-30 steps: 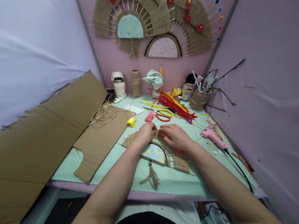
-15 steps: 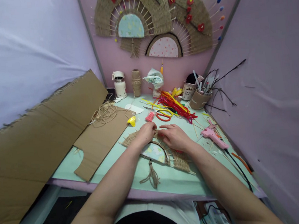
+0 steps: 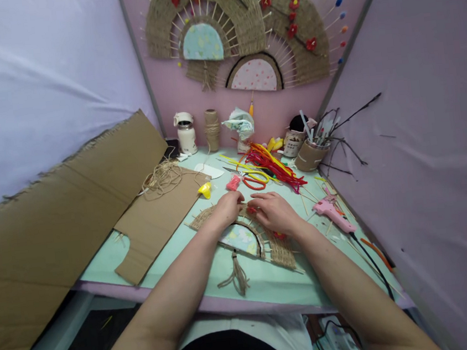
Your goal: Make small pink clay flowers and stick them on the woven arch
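A fan-shaped woven twine piece (image 3: 282, 251) lies on the table, with a half-round floral fabric centre (image 3: 240, 238) edged in black and a twine tassel (image 3: 238, 275) below it. My left hand (image 3: 230, 206) is closed at its upper edge, fingers curled over the weave; the fingertips are partly hidden. Over the right half, my right hand (image 3: 274, 211) has its fingers loosely apart. Beside those fingertips a small red piece (image 3: 252, 210) shows on the weave. Under the right wrist a red flower (image 3: 280, 236) is partly covered.
Scissors (image 3: 255, 183), a pink lump (image 3: 233, 183) and a yellow piece (image 3: 205, 190) lie beyond the fan. Red and yellow fuzzy stems (image 3: 276, 165) are piled behind. A pink glue gun (image 3: 334, 214) rests at right, cardboard (image 3: 161, 219) at left. Twiggy branches (image 3: 345, 149) stick out at back right.
My right hand has shifted slightly right and back, uncovering the small red piece near its fingertips and more of the red flower by the wrist. My left hand stays at the fan's upper edge.
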`<state>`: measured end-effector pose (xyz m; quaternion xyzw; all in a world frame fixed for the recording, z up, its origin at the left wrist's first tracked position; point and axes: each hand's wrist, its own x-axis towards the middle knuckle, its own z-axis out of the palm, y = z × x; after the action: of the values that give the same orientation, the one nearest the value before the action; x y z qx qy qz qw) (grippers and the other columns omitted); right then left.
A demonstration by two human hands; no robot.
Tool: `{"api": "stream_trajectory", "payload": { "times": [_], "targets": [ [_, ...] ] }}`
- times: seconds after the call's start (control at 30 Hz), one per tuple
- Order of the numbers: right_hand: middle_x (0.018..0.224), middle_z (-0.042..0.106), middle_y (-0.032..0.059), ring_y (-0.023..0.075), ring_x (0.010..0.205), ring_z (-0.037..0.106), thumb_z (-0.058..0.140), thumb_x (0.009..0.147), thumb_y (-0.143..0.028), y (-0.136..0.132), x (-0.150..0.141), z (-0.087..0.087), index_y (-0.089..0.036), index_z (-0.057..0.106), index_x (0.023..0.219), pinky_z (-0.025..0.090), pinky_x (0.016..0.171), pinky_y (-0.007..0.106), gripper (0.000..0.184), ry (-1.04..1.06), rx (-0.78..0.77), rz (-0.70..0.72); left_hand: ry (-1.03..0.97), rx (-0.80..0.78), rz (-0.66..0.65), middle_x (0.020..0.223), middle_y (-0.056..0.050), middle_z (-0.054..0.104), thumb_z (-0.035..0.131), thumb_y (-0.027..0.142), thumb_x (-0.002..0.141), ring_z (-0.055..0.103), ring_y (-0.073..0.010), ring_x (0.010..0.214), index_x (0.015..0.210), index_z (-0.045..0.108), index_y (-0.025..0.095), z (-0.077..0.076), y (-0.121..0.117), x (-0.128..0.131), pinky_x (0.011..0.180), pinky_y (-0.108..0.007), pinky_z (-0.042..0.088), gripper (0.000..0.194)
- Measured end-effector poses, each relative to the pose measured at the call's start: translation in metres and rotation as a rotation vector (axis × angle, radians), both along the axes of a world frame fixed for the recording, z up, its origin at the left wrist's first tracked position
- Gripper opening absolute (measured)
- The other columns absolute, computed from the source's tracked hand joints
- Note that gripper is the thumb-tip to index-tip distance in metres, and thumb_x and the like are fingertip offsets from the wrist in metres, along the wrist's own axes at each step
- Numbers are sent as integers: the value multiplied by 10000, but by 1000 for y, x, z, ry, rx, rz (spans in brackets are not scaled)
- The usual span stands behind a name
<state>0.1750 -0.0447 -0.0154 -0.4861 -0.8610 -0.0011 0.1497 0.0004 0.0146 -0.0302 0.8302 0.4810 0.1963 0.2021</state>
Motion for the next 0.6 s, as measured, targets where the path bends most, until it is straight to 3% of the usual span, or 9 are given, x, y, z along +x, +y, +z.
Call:
{"api": "stream_trajectory", "payload": {
  "times": [0.17, 0.23, 0.3, 0.4, 0.5, 0.6],
  "targets": [
    [1211, 653, 108, 223, 1137, 587, 493, 816, -139, 0, 1, 0, -196, 665, 991, 385, 960, 387, 251, 28, 6, 23, -23, -6, 10, 946, -72, 697, 580, 95, 745, 628, -203, 894, 956, 664, 161, 2, -1, 0, 834, -317, 482, 237],
    [1181, 668, 103, 219, 1148, 582, 497, 812, -137, 1, 2, -1, -197, 661, 1022, 382, 975, 387, 273, 100, 59, 10, -80, 58, 50, 971, -70, 689, 565, 113, 776, 617, -199, 928, 947, 662, 175, 8, 1, -4, 877, -324, 473, 206],
    [1147, 684, 97, 214, 1163, 573, 503, 814, -142, 2, 4, -2, -194, 654, 1045, 383, 986, 380, 281, 187, 121, -12, -154, 194, 179, 1048, -80, 662, 541, 152, 819, 581, -211, 1027, 976, 652, 187, 16, 3, -12, 951, -349, 440, 196],
    [1099, 701, 83, 212, 1137, 588, 503, 826, -158, 4, 5, -3, -195, 652, 1032, 395, 974, 377, 257, 241, 141, -21, -139, 341, 558, 1207, -136, 572, 567, 246, 829, 471, -305, 1189, 1137, 595, 189, 24, 10, -26, 1008, -462, 380, 315],
    [1096, 700, 80, 215, 1081, 612, 503, 831, -166, 5, 5, -5, -197, 654, 1016, 410, 950, 379, 241, 234, 100, -20, -6, 156, 706, 1234, -216, 524, 667, 313, 756, 419, -395, 1226, 1163, 561, 140, 22, 18, -37, 966, -544, 377, 454],
    [1089, 700, 77, 213, 1036, 623, 500, 829, -163, 5, 5, -6, -195, 658, 998, 428, 931, 374, 234, 270, 85, -10, 43, 65, 675, 1180, -209, 558, 640, 262, 771, 447, -378, 1200, 1043, 600, 143, 14, 24, -40, 961, -525, 382, 300]
  ]
}}
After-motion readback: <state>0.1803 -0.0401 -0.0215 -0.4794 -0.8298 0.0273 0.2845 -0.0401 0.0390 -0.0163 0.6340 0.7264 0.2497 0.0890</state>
